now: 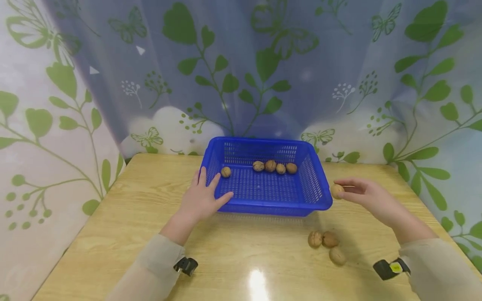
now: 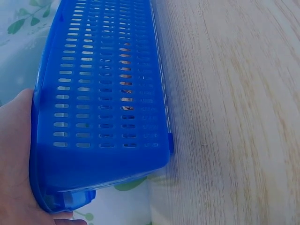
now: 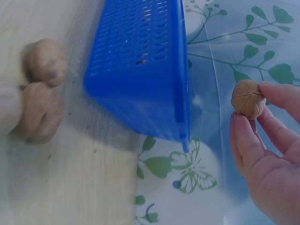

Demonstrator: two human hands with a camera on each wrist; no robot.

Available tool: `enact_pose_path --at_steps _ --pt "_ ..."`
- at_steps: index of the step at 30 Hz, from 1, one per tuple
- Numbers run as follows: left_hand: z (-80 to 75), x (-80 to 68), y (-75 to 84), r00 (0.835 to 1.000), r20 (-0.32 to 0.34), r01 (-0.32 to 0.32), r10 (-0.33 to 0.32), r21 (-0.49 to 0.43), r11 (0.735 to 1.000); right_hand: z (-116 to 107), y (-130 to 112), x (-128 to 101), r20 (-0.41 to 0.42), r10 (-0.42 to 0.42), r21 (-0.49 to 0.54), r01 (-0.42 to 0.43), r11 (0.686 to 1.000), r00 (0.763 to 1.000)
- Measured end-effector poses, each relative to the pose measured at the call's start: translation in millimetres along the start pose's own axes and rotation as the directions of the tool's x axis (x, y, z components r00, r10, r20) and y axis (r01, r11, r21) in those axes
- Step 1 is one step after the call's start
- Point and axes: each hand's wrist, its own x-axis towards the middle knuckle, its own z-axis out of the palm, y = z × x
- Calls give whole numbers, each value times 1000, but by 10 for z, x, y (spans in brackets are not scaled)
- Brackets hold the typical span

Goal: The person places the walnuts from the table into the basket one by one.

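Note:
A blue plastic basket (image 1: 275, 206) with slotted walls stands on the wooden table. My left hand (image 1: 199, 201) rests on its near left corner, fingers spread over the rim; the left wrist view shows that hand (image 2: 14, 159) against the rim. Beyond the basket's right end, my right hand (image 1: 370, 200) pinches a walnut (image 1: 337, 191) between thumb and fingertips. In the right wrist view this walnut (image 3: 248, 99) is held up beside the basket, apart from its rim. Inside the basket lie several walnuts (image 1: 270, 166), most in a row along the back and one alone at the left.
Three more walnuts (image 1: 330, 239) lie close together on the table (image 1: 150, 196), in front of the basket's right end. A curtain (image 1: 233, 62) with green leaves and butterflies hangs behind the table and along both sides. Both wrists wear black bands (image 1: 185, 266).

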Motion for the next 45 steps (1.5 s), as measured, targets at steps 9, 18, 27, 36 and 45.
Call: enact_pose_path --at_steps 9,18,27,36,45 --pt "-30 -15 2 1000 5 -3 3 6 1000 53 -245 433 66 11 32 -13 999 998" --pt "-20 3 6 1000 1 7 -7 -4 1000 98 -467 842 118 -56 -19 58 998 991" --pt "-23 4 9 1000 12 9 -9 1 1000 124 -546 1140 162 -46 17 44 999 986" --pt "-42 -4 3 1000 13 16 -16 9 1000 100 -513 1426 158 -5 136 -17 991 987" --pt "-15 12 -1 1000 3 4 -4 -1 1000 77 -461 1682 132 -4 148 -16 989 991"
